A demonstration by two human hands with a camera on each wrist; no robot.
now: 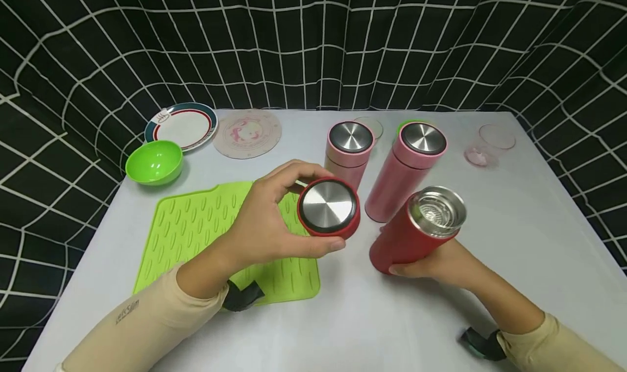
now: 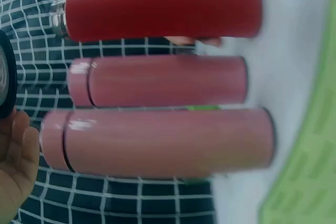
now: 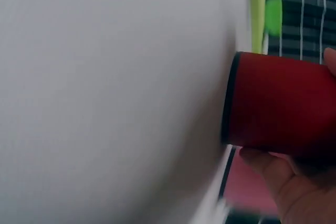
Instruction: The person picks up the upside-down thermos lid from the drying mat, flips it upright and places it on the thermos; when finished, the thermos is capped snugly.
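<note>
My left hand [image 1: 274, 219] grips a red lid with a steel top [image 1: 328, 207], held above the table beside a green ribbed mat [image 1: 196, 236]. My right hand [image 1: 441, 263] holds a red flask [image 1: 416, 230] near its base, tilted, with its steel mouth open and a strainer inside. In the left wrist view the red flask [image 2: 157, 9] lies above two pink flasks [image 2: 163, 82] [image 2: 157, 142], and the lid's edge [image 2: 6, 74] shows at the left by my palm. The right wrist view shows the red flask's base [image 3: 278, 103] just off the white table [image 3: 105, 98].
Two pink lidded flasks [image 1: 349, 151] [image 1: 406, 168] stand upright behind the red one. A green bowl [image 1: 154, 162], a rimmed plate [image 1: 182, 124] and a round pink coaster [image 1: 247, 132] sit at the back left. Clear glass pieces [image 1: 490, 146] lie at the back right. A chequered cloth surrounds the table.
</note>
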